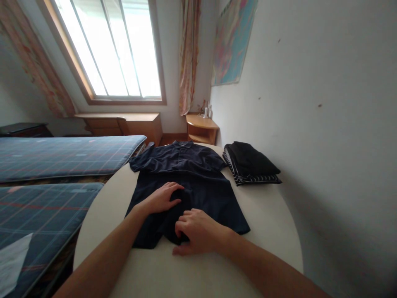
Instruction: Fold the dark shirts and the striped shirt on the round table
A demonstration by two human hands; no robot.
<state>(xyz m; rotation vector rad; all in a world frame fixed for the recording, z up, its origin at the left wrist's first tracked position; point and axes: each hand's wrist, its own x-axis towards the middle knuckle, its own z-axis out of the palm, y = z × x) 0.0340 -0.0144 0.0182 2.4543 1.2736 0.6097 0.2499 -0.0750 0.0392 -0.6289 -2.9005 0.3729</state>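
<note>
A dark navy short-sleeved polo shirt (204,190) lies front up on a round pale table (273,231), collar at the far side and hem toward me. My left hand (164,198) rests on the lower middle of the shirt, fingers stretched out and thumb apart. Closer to me, my right hand (198,229) is at the hem. Its fingers bend onto the cloth, while the thumb is spread away from them near the tabletop. Between the hands the cloth is rumpled, and the hem bulges unevenly there.
A stack of folded dark clothes (252,161), some striped, sits at the table's right edge by the white wall (325,165). Two plaid mattresses (62,157) are on the left. Behind stand a wooden desk (139,120) and a corner shelf (201,122).
</note>
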